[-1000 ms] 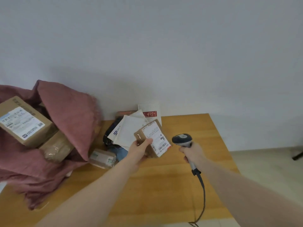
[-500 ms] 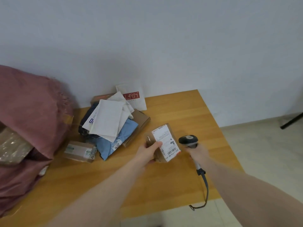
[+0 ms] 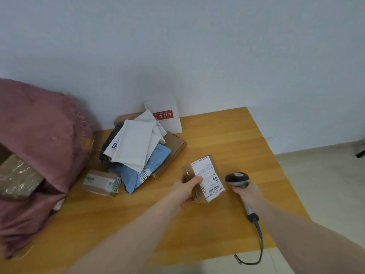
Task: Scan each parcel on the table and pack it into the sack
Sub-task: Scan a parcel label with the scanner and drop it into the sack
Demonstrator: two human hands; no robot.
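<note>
My left hand point(image 3: 186, 189) grips a small brown cardboard parcel point(image 3: 205, 177) with a white barcode label facing up, held just above the wooden table point(image 3: 227, 135). My right hand point(image 3: 247, 193) grips a grey handheld barcode scanner point(image 3: 238, 179) right beside the parcel, head pointing at the label, cable trailing off the front edge. A dusty pink sack point(image 3: 39, 135) slumps at the left with a taped box point(image 3: 17, 177) showing in its mouth. A pile of parcels point(image 3: 138, 147) lies at the back.
The pile holds white mailers, a blue bag, a dark bag and a flat brown box. A small taped carton point(image 3: 101, 181) sits in front of it near the sack. A white bag with a red logo point(image 3: 165, 115) leans on the wall. Floor lies beyond the table's right edge.
The view has swung right and down, so the sack slid to the left edge. Both hands with the parcel and scanner moved right and lower over the table.
</note>
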